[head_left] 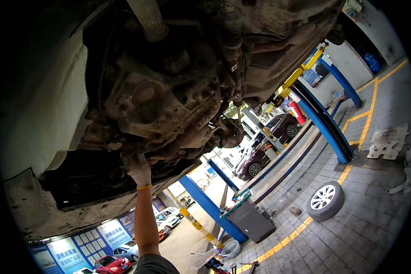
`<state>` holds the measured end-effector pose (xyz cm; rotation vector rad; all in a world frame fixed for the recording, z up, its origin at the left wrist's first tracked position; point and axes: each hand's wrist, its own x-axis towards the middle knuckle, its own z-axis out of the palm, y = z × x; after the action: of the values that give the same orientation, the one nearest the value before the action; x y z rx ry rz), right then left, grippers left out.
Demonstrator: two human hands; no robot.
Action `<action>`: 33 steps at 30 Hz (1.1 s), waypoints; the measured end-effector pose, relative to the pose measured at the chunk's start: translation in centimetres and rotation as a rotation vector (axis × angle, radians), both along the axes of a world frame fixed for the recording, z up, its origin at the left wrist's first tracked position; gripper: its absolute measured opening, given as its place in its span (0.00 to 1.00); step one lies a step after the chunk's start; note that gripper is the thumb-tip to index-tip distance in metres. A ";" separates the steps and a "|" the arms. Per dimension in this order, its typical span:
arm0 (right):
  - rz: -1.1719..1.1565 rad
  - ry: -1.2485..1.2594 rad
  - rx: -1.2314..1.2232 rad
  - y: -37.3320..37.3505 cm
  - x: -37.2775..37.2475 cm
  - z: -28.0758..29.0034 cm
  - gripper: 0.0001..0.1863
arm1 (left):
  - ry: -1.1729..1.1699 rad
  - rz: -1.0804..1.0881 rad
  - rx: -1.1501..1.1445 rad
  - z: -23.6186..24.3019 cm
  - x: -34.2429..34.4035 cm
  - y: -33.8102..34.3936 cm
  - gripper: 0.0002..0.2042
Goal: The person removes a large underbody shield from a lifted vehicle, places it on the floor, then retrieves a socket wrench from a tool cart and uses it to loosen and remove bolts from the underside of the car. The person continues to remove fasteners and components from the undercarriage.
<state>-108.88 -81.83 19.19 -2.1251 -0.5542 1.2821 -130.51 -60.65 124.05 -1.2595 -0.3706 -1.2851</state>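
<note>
- Left hand (side judged from where the arm enters), white glove with orange cuff, raised to the underside of a car; right hand not in view
- Fingers lost in shadow: cannot tell if apart, together or clamped on a part; no tool made out
- Grimy casing, the main part near the hand, sits above the glove; touching or just beside, cannot tell which
- Step in hand, as judged: reaching up to work or feel by hand along the casing's lower edge
- Next move seems to call for a sure hold on whatever the fingertips meet, plus a wrist kept off the edges of the dark opening beside it
- Around these: pale body panel to the left, ribbed boot up and to the right
- Car looks to be on a lift: yellow lift arm, blue post
- Floor further out: grey tool cabinet, grey basin near it, loose wheel on the paving, metal shield beyond the wheel
</note>
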 end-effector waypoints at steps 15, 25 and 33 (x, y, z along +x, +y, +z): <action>-0.332 -0.020 0.067 -7.7 2.9 9.4 0.30 | -0.108 -0.252 0.006 -0.6 1.3 1.4 0.14; -0.685 -0.006 0.204 -16.1 3.8 6.7 0.26 | -0.162 -0.415 0.102 -1.3 3.0 3.2 0.16; -0.763 -0.013 0.262 -19.4 2.3 8.9 0.20 | -0.103 -0.252 0.280 0.3 1.5 4.9 0.16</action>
<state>-106.54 -101.24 28.12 -1.8395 0.0986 0.7146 -129.04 -55.75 124.36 -1.0273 -0.0994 -1.5612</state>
